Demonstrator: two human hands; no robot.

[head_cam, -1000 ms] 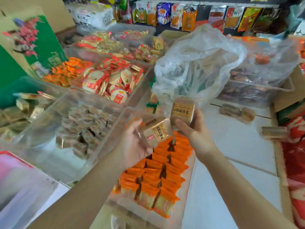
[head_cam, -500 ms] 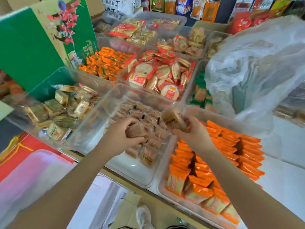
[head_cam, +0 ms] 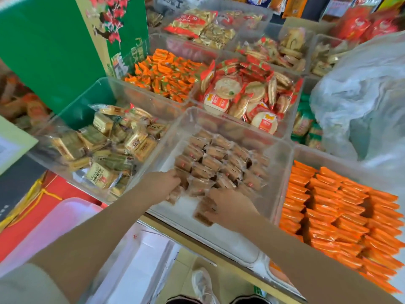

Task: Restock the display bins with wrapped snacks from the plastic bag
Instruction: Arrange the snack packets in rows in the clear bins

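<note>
Two hands are placed inside the clear rectangular plastic bin [head_cam: 282, 154] of brown wrapped snacks [head_cam: 217, 163]. One snack is pinched by the left hand [head_cam: 161, 186] at the pile's near-left edge; another [head_cam: 205, 210] is gripped under the right hand [head_cam: 230, 205]. The translucent white plastic bag [head_cam: 361, 102] lies beyond the bin's far-right corner.

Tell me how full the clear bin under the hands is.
Partly full. The clear bin holds rows of brown snacks across its far and middle part, while bare white floor shows along its left and near sides.

Brown wrapped snacks [head_cam: 221, 163] lie packed in rows in the clear middle bin [head_cam: 282, 159]; the crumpled translucent bag [head_cam: 363, 102] sits far right.
</note>
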